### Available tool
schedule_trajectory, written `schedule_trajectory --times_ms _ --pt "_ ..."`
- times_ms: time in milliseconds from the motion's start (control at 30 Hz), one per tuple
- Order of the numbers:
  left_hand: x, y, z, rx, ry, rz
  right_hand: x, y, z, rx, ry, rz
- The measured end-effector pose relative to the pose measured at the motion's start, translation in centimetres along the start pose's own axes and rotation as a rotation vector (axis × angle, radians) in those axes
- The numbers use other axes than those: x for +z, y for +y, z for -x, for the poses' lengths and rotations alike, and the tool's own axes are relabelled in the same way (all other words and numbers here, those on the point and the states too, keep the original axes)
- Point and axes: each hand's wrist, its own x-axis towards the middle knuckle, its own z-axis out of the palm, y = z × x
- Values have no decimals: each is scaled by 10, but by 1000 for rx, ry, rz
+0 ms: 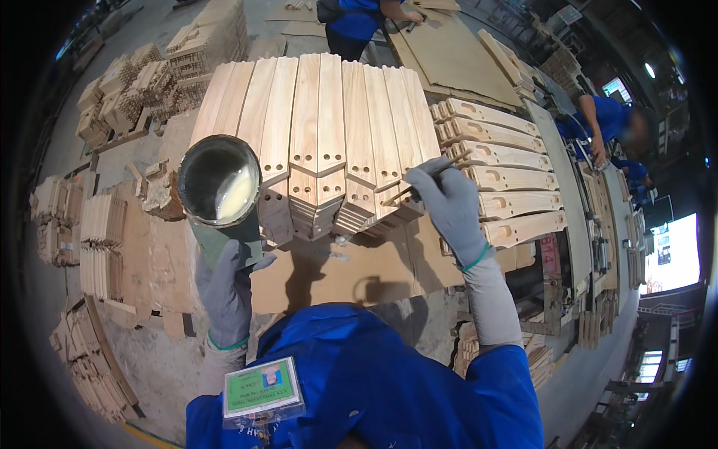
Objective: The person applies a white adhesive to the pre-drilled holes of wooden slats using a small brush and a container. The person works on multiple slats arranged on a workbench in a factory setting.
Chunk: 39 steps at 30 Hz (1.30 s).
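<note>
My left hand [226,290], in a grey glove, is closed on a dark round pot [196,178] with a pool of pale cream liquid [238,193] in it. A green patch shows on the pot's side below the rim. My right hand [450,206], also gloved, grips a thin wooden stick [458,159]. Its lower tip reaches the end faces of the stacked wooden slats [305,112]. These pale slats lie side by side in layers, with pairs of round holes in the ends toward me.
Curved wooden parts with slots [516,179] lie in a row at the right. Stacks of wood pieces [101,239] stand on the left. Brown cardboard [329,277] spreads under the slats. Co-workers in blue stand at the far side [351,22] and at the right [609,116].
</note>
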Motion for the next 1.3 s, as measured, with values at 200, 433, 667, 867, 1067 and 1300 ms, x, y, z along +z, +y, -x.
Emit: schedule_trajectory --times_ms 200,433,667,867,1067,1300 --pt "8 6 0 -10 14 45 -8 3 0 75 2 -3" --pt "22 9 0 43 20 38 -8 8 -3 -125 -27 127" --pt "27 0 7 118 68 -47 -3 -3 -8 2 -147 68" --pt "32 -11 16 45 177 -251 -5 6 -13 -68 -218 37" --pt "59 -30 19 31 135 -204 -17 3 -12 9 -213 -70" --pt "96 -39 30 -87 33 -160 -48 -30 24 -222 -47 -484"
